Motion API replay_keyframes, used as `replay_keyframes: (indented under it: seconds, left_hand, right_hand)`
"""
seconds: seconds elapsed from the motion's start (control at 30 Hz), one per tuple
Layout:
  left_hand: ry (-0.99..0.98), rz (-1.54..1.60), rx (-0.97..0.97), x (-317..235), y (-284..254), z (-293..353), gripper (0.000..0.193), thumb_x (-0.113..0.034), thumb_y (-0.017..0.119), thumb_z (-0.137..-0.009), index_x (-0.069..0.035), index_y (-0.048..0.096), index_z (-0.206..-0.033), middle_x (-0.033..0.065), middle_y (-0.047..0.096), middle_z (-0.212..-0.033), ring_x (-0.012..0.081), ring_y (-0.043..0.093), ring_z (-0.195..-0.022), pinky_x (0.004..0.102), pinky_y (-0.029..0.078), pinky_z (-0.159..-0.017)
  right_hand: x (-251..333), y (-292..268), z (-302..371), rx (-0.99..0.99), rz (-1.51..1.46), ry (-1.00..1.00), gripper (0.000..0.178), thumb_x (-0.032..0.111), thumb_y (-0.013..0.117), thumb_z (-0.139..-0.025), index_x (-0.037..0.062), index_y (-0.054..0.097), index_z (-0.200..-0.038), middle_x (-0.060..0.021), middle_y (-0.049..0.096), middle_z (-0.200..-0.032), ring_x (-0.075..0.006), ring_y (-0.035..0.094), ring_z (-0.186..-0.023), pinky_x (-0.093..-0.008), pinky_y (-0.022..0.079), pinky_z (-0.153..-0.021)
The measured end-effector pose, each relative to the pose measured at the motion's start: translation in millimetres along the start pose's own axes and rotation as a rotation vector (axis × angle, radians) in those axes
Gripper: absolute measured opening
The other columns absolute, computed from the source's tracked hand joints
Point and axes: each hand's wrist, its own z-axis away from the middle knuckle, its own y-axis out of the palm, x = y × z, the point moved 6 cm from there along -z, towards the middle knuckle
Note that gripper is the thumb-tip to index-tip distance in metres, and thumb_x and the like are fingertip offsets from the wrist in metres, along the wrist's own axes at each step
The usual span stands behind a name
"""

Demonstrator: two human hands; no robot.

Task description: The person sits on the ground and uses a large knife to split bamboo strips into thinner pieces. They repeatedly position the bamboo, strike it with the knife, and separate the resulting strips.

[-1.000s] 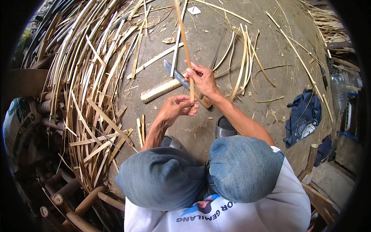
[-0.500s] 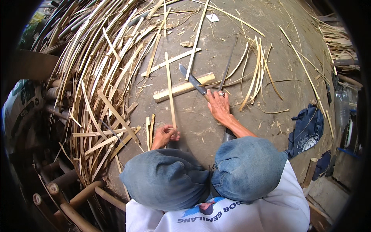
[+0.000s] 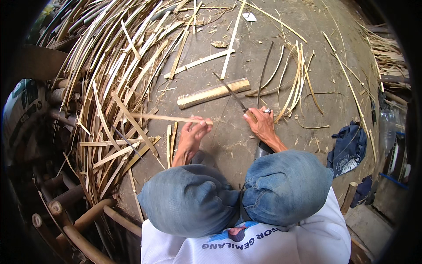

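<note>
My left hand (image 3: 191, 137) pinches one end of a pale bamboo strip (image 3: 163, 118), which points left toward the pile. In my right hand (image 3: 264, 128) is the handle of a long knife (image 3: 234, 97). Its dark blade slants up and away to the left, seen nearly edge-on, and crosses in view over a split bamboo block (image 3: 193, 100) on the ground. Beyond the block lie a long pale strip (image 3: 231, 48) and a shorter crosswise strip (image 3: 200, 63). A thin dark bar (image 3: 265, 66) lies just past my right hand.
A large heap of bamboo strips (image 3: 110, 57) spreads along the left. Curved slivers (image 3: 295, 83) lie right of the knife. Dark blue cloth (image 3: 349, 147) is at the right, near a clear plastic bottle (image 3: 387, 125). Bamboo poles (image 3: 88, 248) stand at lower left.
The strip in my left hand has swung from pointing away across the block to pointing left, and that hand has risen. The knife has turned from broadside to nearly edge-on in my right hand.
</note>
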Motion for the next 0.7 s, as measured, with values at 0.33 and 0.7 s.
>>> replay_keyframes:
  seconds: [0.33,0.7]
  left_hand:
    - [0.084,0.295,0.069,-27.0,16.5,-6.6,0.02,-0.01,0.07,-0.093,-0.012,0.064,-0.112,0.0056,0.066,-0.108,0.0197,0.065,-0.092,0.0336,0.058,-0.082]
    - [0.103,0.198,0.101,-21.9,31.7,-2.4,0.019,-0.011,0.071,-0.091,-0.011,0.065,-0.11,0.0007,0.067,-0.098,0.0172,0.064,-0.093,0.0366,0.055,-0.085]
  right_hand:
    - [21.9,-1.7,-9.6,0.29,0.063,-0.058,0.025,0.032,0.057,-0.098,0.0072,0.06,-0.095,-0.0144,0.062,-0.076,-0.0299,0.058,-0.072,-0.0403,0.034,-0.079]
    - [73.1,-1.5,-20.9,0.571,-1.162,0.337,0.043,0.034,0.076,-0.089,0.0038,0.06,-0.115,0.0004,0.058,-0.081,-0.0087,0.057,-0.068,-0.0271,0.047,-0.059]
